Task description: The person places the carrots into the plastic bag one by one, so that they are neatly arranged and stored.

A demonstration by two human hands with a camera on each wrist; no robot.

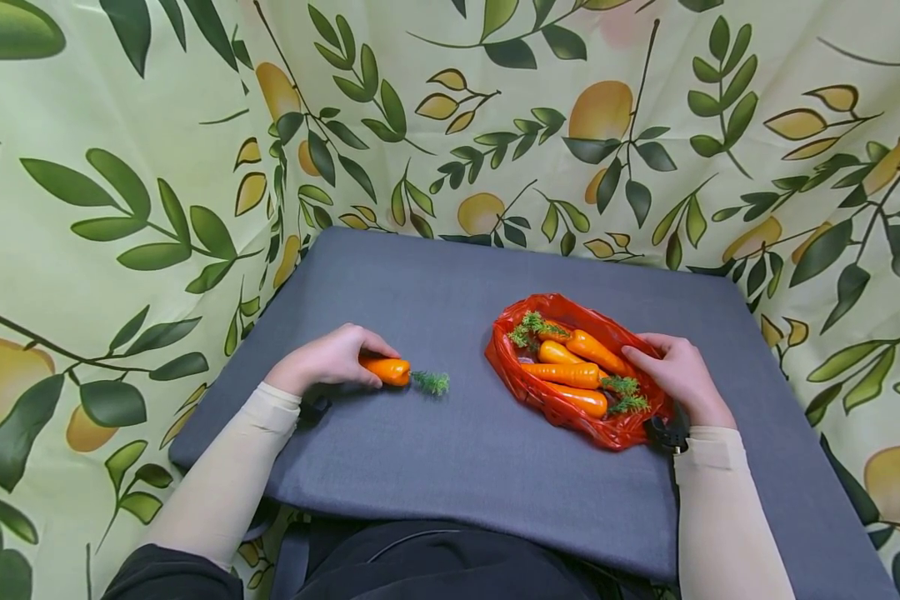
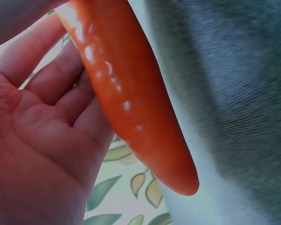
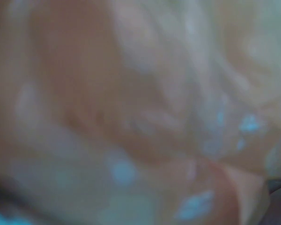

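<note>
On the left of the table, my left hand [image 1: 333, 358] pinches an orange carrot [image 1: 392, 372] with a green frilly top that points right. The left wrist view shows the smooth, glossy carrot [image 2: 126, 93] between thumb and fingers, its tapered end towards the palm side. Over on the right lies a red plastic bag [image 1: 504, 367], its mouth spread wide. Several carrots [image 1: 570, 375] with green tops lie inside it. My right hand [image 1: 681, 377] grips the bag's right rim, thumb on the inner side; its other fingers are largely hidden. Blurred plastic fills the right wrist view.
A grey cloth-covered table [image 1: 435, 467] spans the space in front of me. Behind it and to both sides hangs a curtain [image 1: 495, 108] patterned with leaves and fruit, close to the table's edges. A dark strap device [image 1: 667, 433] sits at my right wrist, against the bag.
</note>
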